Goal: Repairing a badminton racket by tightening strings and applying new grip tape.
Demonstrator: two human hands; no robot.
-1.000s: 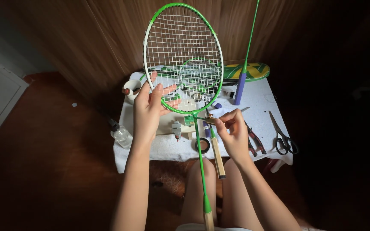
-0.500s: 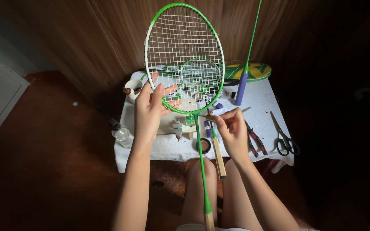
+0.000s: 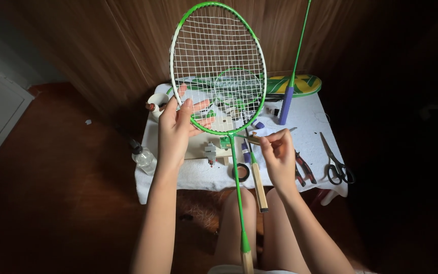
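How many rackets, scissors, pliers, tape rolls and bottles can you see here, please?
Rackets: 3, held, leaning, lying
Scissors: 1
Pliers: 1
Tape rolls: 1
Bottles: 1
Total: 7

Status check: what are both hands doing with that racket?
Left hand braces racket frame. Right hand pinches thin tool at throat. Nothing in the way.
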